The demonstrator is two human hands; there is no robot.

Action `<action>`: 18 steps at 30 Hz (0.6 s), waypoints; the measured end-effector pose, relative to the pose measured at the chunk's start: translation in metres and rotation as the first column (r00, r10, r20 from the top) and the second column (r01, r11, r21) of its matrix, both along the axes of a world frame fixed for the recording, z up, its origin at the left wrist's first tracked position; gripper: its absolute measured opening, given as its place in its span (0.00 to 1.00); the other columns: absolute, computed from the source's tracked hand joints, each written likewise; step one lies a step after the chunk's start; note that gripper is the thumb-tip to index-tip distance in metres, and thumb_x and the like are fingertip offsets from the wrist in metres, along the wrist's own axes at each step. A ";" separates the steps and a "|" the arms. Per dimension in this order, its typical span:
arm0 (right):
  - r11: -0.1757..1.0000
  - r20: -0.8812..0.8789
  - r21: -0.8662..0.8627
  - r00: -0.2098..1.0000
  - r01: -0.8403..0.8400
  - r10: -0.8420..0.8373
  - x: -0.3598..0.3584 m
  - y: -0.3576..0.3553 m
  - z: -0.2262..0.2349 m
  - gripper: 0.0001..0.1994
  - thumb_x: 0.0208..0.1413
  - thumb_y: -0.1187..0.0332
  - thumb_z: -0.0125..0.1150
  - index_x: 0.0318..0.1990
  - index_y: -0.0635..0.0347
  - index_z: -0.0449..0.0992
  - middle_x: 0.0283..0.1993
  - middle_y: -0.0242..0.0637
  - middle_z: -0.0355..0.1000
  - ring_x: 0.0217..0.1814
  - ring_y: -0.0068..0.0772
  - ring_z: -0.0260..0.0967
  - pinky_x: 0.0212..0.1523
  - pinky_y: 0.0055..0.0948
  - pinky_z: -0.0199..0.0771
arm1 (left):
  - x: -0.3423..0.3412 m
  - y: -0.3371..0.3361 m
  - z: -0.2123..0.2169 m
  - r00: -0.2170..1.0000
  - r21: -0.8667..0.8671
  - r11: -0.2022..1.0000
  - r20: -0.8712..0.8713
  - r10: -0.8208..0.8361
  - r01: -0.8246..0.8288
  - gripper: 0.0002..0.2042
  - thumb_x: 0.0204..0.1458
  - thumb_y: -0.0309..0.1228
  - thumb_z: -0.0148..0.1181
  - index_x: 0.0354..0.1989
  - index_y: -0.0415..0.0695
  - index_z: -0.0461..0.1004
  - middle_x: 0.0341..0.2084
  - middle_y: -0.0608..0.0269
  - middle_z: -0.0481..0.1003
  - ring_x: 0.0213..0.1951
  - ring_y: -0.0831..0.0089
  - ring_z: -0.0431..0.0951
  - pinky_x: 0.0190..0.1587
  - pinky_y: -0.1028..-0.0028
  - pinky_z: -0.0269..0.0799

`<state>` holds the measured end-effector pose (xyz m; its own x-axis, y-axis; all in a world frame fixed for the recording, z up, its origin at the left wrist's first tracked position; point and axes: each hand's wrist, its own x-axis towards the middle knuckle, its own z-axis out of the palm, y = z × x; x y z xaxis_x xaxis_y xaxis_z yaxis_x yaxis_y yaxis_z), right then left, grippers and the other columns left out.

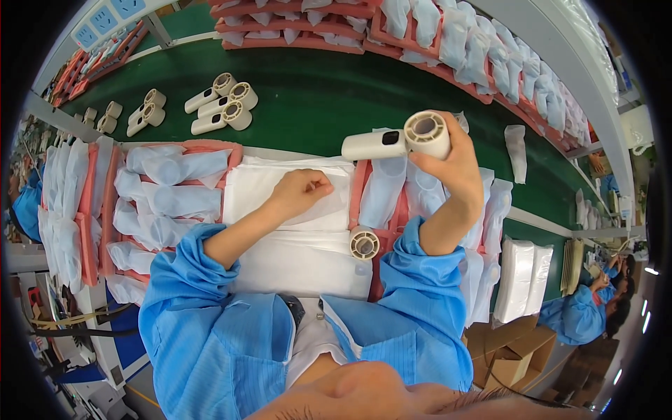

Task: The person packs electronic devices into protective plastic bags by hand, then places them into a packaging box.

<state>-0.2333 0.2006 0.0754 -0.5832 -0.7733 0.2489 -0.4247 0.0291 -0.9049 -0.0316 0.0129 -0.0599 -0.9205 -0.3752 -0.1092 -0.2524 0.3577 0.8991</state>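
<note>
My right hand point(451, 157) is closed around the round head of a cream-white handheld fan-like device point(374, 145). Its handle, with a dark oval panel, points left above a pink tray point(360, 175) of bagged pieces. Over a stack of thin white bags point(252, 185) is my left hand point(302, 192), its fingers curled together. What they pinch, if anything, is hidden. A second stack of bags point(301, 262) lies nearer my body. Beside it another ring-shaped head point(364, 243) faces up at the tray's left edge; the rest of that piece is unclear.
Several unwrapped devices point(224, 105) lie on the green bench point(301, 84). Pink trays of bagged pieces point(168, 178) stand at left, with more stacked along the back point(294, 35). A bagged piece point(516, 154) lies at right, near plastic-wrapped packs point(521, 280) and a cardboard box point(514, 353).
</note>
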 end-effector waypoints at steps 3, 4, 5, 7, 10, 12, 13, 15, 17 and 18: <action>0.998 0.007 -0.007 0.998 -0.062 0.063 0.000 0.008 0.002 0.28 0.34 0.74 0.69 0.49 0.62 0.71 0.43 0.32 0.72 0.46 0.22 0.69 0.49 0.25 0.69 | 0.005 -0.012 0.017 1.000 0.029 1.000 -0.022 0.008 -0.007 0.07 0.53 0.33 0.64 0.32 0.42 0.78 0.26 0.65 0.76 0.26 0.78 0.72 0.28 0.75 0.67; 0.996 -0.001 0.004 0.996 -0.093 0.093 0.001 0.008 0.002 0.28 0.33 0.74 0.68 0.49 0.62 0.71 0.43 0.32 0.72 0.46 0.23 0.69 0.49 0.25 0.68 | 0.006 -0.015 0.024 0.999 0.044 0.999 -0.034 0.012 -0.010 0.07 0.54 0.32 0.63 0.33 0.42 0.78 0.27 0.67 0.76 0.26 0.81 0.71 0.28 0.77 0.66; 0.992 -0.010 0.014 0.992 -0.123 0.123 0.002 0.007 0.003 0.28 0.33 0.74 0.67 0.49 0.62 0.71 0.43 0.31 0.71 0.46 0.23 0.69 0.49 0.24 0.68 | 0.007 -0.016 0.032 0.999 0.043 0.999 -0.035 0.014 -0.013 0.07 0.54 0.32 0.63 0.33 0.42 0.78 0.27 0.67 0.76 0.26 0.81 0.71 0.28 0.77 0.66; 0.987 -0.022 0.024 0.987 -0.158 0.158 0.005 0.005 0.004 0.28 0.32 0.74 0.66 0.50 0.62 0.70 0.43 0.31 0.71 0.46 0.23 0.69 0.49 0.24 0.68 | 0.009 -0.017 0.049 0.984 0.086 0.995 -0.169 0.055 -0.041 0.06 0.55 0.31 0.63 0.33 0.41 0.77 0.26 0.70 0.75 0.27 0.83 0.71 0.30 0.79 0.66; 0.974 -0.016 0.027 0.974 -0.226 0.227 0.015 -0.006 0.004 0.28 0.33 0.76 0.66 0.49 0.63 0.71 0.44 0.33 0.70 0.47 0.25 0.68 0.50 0.25 0.68 | 0.011 -0.017 0.079 0.954 0.154 0.985 -0.277 0.113 -0.072 0.06 0.57 0.31 0.61 0.34 0.41 0.76 0.27 0.72 0.75 0.29 0.85 0.71 0.31 0.81 0.65; 0.970 -0.124 -0.040 0.965 -0.239 0.233 0.026 -0.020 -0.001 0.28 0.32 0.77 0.67 0.50 0.63 0.71 0.44 0.34 0.70 0.47 0.26 0.68 0.49 0.25 0.68 | 0.010 -0.013 0.099 0.919 0.248 0.965 -0.352 0.176 -0.090 0.06 0.59 0.32 0.59 0.37 0.43 0.74 0.28 0.72 0.75 0.30 0.86 0.71 0.32 0.82 0.64; 0.962 -0.225 -0.103 0.948 -0.252 0.224 0.033 -0.028 -0.004 0.29 0.32 0.78 0.68 0.50 0.63 0.72 0.45 0.35 0.69 0.47 0.28 0.68 0.49 0.26 0.68 | 0.008 -0.009 0.107 0.918 0.245 0.965 -0.357 0.176 -0.090 0.06 0.59 0.32 0.59 0.37 0.43 0.74 0.28 0.72 0.75 0.30 0.86 0.71 0.32 0.82 0.64; 0.948 -0.329 -0.167 0.922 -0.272 0.207 0.047 -0.042 -0.006 0.29 0.32 0.79 0.69 0.50 0.63 0.73 0.46 0.36 0.68 0.47 0.29 0.68 0.49 0.26 0.68 | 0.004 0.000 0.119 0.833 0.403 0.914 -0.491 0.255 -0.043 0.05 0.60 0.31 0.57 0.39 0.43 0.73 0.31 0.71 0.75 0.33 0.84 0.72 0.36 0.81 0.65; 0.966 -0.380 -0.153 0.915 -0.208 0.137 0.061 -0.052 -0.007 0.32 0.31 0.81 0.70 0.52 0.62 0.74 0.46 0.38 0.67 0.46 0.33 0.68 0.47 0.27 0.69 | 0.001 0.003 0.122 0.779 0.472 0.882 -0.550 0.301 -0.008 0.05 0.60 0.31 0.56 0.40 0.44 0.72 0.33 0.70 0.76 0.35 0.84 0.73 0.38 0.81 0.66; 0.974 -0.405 -0.147 0.908 -0.174 0.101 0.066 -0.056 -0.008 0.33 0.31 0.82 0.71 0.53 0.61 0.75 0.46 0.39 0.66 0.46 0.34 0.68 0.47 0.28 0.70 | -0.001 0.002 0.121 0.757 0.524 0.851 -0.564 0.330 0.019 0.05 0.61 0.31 0.56 0.40 0.43 0.72 0.34 0.70 0.76 0.36 0.83 0.73 0.39 0.80 0.66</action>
<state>-0.1672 0.1449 0.0679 -0.3005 -0.7613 0.5746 -0.7346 -0.1995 -0.6485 -0.0321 0.0153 0.0611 -0.7757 -0.5784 0.2526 0.4027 -0.1453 0.9037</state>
